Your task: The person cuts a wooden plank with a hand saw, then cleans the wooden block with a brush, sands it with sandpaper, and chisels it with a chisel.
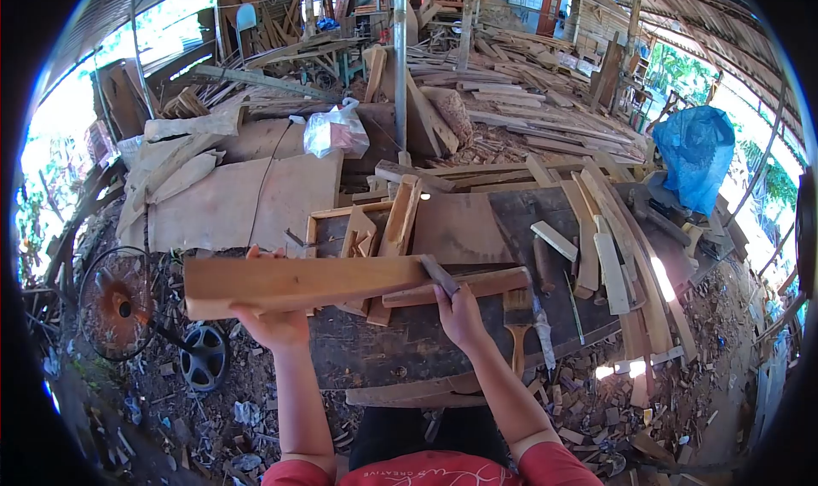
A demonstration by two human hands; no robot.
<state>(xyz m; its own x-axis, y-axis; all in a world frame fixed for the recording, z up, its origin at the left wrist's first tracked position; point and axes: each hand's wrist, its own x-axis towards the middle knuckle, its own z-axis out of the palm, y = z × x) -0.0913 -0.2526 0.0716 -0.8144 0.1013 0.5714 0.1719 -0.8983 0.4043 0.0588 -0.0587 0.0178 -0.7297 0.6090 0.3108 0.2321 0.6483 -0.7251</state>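
Observation:
My left hand (274, 322) is wrapped around a long, thick wooden board (302, 283), which it holds up above the workbench. Pinched in my right hand (461, 316) is a small grey flat strip (439, 274), its upper end against the board's right end; its exact kind I cannot make out. Below the board's right end lies a curved wooden piece (460, 287). Beside my right hand, a paintbrush (517, 333) with a wooden handle rests on the dark bench top (383, 358). Behind the board stand a wooden block (400, 215) and a small wooden frame (356, 218).
A pale wooden stick (554, 241) and long planks (626, 239) lie on the bench's right side. A blue bag (697, 158) hangs at right. Left stand a fan (119, 307) and a black wheel-like base (205, 358). A metal post (400, 69) rises behind; scraps cover the ground.

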